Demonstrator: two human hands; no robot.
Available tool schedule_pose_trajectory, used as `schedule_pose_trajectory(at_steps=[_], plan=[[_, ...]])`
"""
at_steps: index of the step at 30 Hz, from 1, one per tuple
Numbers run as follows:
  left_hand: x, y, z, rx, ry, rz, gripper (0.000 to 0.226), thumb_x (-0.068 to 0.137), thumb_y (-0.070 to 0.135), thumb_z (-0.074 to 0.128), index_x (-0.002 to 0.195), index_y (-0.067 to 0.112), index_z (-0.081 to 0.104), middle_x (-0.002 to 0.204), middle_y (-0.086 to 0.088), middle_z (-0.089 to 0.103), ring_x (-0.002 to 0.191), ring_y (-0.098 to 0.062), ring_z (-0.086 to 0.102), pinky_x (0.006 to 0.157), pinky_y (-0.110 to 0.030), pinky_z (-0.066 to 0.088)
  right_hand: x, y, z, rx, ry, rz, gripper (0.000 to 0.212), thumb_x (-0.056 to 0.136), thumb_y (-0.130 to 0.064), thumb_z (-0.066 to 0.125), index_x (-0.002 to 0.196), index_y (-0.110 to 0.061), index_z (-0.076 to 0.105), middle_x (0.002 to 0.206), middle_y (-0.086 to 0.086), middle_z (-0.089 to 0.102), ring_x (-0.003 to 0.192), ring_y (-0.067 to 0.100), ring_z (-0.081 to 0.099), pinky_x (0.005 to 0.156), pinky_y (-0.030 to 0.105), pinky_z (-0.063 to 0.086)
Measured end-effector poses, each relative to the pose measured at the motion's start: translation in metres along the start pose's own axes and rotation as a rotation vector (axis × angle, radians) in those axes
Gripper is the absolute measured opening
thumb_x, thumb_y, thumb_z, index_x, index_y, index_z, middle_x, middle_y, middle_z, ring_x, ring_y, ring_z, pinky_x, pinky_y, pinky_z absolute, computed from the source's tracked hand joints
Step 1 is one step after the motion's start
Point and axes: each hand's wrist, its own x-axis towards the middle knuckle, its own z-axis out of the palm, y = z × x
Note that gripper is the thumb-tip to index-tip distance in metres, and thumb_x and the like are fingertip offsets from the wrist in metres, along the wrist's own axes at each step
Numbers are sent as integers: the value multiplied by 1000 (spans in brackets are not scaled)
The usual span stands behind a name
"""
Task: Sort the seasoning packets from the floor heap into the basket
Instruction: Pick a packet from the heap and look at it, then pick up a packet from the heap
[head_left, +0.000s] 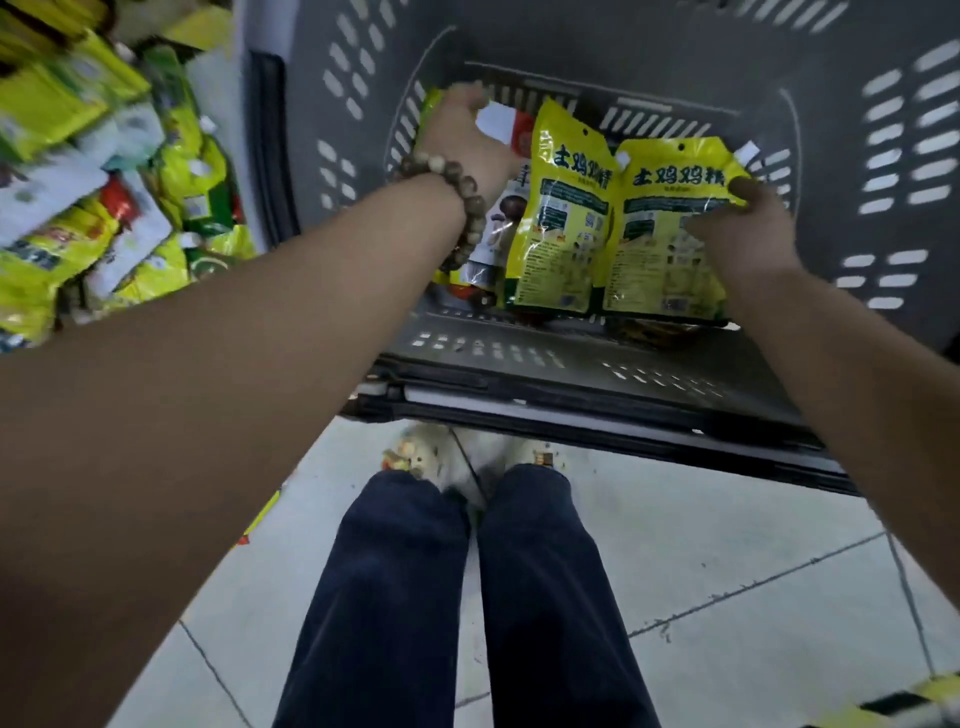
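Observation:
Both my hands reach down into a grey slotted basket (597, 358). My right hand (743, 234) grips the right edge of a yellow seasoning packet (670, 234) standing against a second yellow packet (566, 208) to its left. My left hand (462, 140), with a bead bracelet on the wrist, is closed on a white and red packet (511, 130) at the basket's back left. A dark packet with mushroom pictures (493, 234) lies partly under my left wrist. The heap of yellow, green and white packets (104, 182) lies on the floor left of the basket.
The basket's dark handle frame (597, 415) runs along its near edge. My legs in dark trousers (467, 597) and light shoes stand on pale floor tiles (727, 545) just in front of it. A yellow-black striped line (893, 701) crosses the bottom right corner.

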Motion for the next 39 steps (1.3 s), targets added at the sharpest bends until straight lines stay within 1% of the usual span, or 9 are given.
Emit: schedule_pose_trajectory(at_steps=[5,10,15,19,23,26,30,34,39], plan=[[-54,4,-63,-141,61,209,52,84,6,63,133,13,47,129,-1,52,108,-5,49,67,4,35,-70,-52,19,65,-34,-197,53,89,-10,59,138,-14,40,115,-1,49,93,13,49,59,14,37],[-107,-39,-138,-300,177,327,41,77,11,63,117,11,55,108,2,55,105,-6,53,88,-18,48,-163,-109,49,36,-113,-495,50,87,-7,58,134,-14,41,109,-4,52,87,1,52,71,12,44],[-161,-118,-208,-428,253,211,41,80,1,63,120,9,54,113,-5,56,106,-7,53,75,-11,49,-267,-138,112,122,-283,-761,35,78,-14,52,109,-28,43,95,-7,54,88,5,54,84,26,46],[-186,-197,-233,-478,340,79,39,82,-6,61,118,7,56,103,2,57,94,-4,57,77,-13,50,-312,-124,186,50,-428,-744,40,78,-21,52,116,-25,42,98,-12,52,88,2,53,84,17,43],[-191,-279,-234,-480,395,-46,40,85,-1,62,122,11,55,109,1,57,81,2,57,77,-15,50,-313,-91,262,-46,-490,-744,38,80,-14,56,116,-24,48,92,-17,53,81,0,52,85,21,43],[-181,-330,-220,-437,440,-94,41,85,1,63,124,10,55,112,-1,59,77,4,55,75,-14,49,-296,-62,308,-184,-520,-740,42,86,-6,56,127,-12,50,101,-5,53,86,8,53,89,27,47],[-151,-380,-197,-401,470,-115,41,86,3,60,125,13,55,110,1,60,70,8,52,75,-22,49,-257,-29,355,-353,-503,-725,44,88,-9,57,131,-15,50,114,2,58,92,11,53,78,18,43],[-104,-423,-179,-391,487,-64,40,87,3,60,125,15,55,108,3,58,74,-1,56,75,-24,48,-210,-12,400,-455,-478,-782,44,89,-11,57,132,-15,49,124,7,57,101,16,55,80,20,40],[-41,-459,-173,-307,549,21,40,85,2,58,123,17,57,111,1,60,88,-15,60,71,-29,54,-164,-35,474,-522,-428,-868,51,88,-15,60,136,-14,44,110,3,54,99,23,55,79,28,43]])
